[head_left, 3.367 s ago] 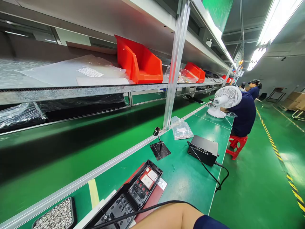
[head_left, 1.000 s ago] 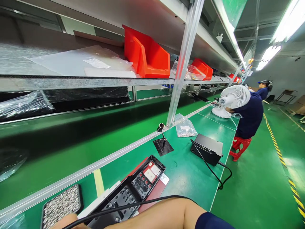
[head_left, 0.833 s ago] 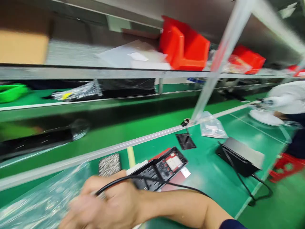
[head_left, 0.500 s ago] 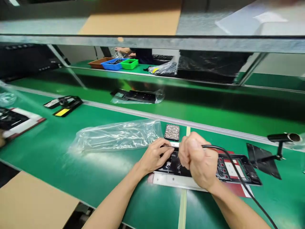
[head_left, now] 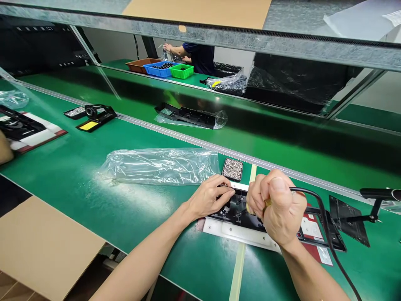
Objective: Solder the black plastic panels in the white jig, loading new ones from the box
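Observation:
A long black plastic housing [head_left: 239,205] lies inner side up in a white-and-red fixture [head_left: 225,228] on the green bench. My left hand [head_left: 209,196] grips the housing's left end, thumb and fingers bent over its rim. Over its middle, my right hand [head_left: 280,209] makes a fist round a corded tool; only a bit of its yellow handle [head_left: 267,202] shows between the fingers. From the top of the fist a black cable [head_left: 324,221] runs down to the right. The tool's tip is hidden behind my hand. A tray of small metal screws [head_left: 232,169] stands just behind the housing.
A clear plastic bag [head_left: 163,167] lies left of the tray. At right stands a black stand with a tube-shaped holder [head_left: 380,194]. A bagged black part [head_left: 194,116] lies further back. A metal shelf [head_left: 219,44] crosses overhead. Another person's hand [head_left: 4,148] shows at far left.
The view has shifted, so the bench sits differently in the picture. Both hands stay at the housing, the left on its end and the right round the tool.

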Action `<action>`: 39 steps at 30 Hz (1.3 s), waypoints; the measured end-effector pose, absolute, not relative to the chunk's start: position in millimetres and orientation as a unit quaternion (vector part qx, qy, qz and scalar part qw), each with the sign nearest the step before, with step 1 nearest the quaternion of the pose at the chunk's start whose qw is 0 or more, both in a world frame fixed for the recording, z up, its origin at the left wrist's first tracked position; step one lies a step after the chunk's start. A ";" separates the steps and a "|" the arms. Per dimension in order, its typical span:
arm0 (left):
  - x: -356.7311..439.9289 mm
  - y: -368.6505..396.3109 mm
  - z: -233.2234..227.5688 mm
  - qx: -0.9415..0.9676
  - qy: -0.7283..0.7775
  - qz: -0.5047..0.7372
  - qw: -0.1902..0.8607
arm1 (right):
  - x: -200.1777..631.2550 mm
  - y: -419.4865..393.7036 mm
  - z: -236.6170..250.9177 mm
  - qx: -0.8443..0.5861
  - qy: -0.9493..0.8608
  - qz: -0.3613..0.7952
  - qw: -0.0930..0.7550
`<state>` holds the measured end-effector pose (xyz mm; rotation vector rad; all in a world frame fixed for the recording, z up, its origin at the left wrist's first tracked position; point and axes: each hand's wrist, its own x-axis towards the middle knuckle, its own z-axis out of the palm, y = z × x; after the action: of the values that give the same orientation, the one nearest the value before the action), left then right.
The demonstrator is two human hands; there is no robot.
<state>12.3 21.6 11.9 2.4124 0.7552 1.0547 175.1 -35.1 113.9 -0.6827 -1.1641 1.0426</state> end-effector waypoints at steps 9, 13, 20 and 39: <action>12.9 19.4 13.1 0.861 0.276 0.379 0.198 | 175.8 -34.2 119.3 -0.305 -0.514 0.462 0.656; 12.5 19.5 12.1 0.862 0.276 0.378 0.196 | 176.4 -34.2 118.5 -0.310 -0.514 0.457 0.656; 12.9 20.4 10.0 0.859 0.274 0.386 0.195 | 175.1 -34.7 119.5 -0.314 -0.509 0.453 0.661; 13.5 19.9 10.5 0.861 0.279 0.382 0.188 | 174.6 -32.6 122.0 -0.326 -0.486 0.445 0.679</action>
<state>13.5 19.9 10.5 2.4210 0.7856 1.0756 174.6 -32.6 122.0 -0.7316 -1.0907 0.9987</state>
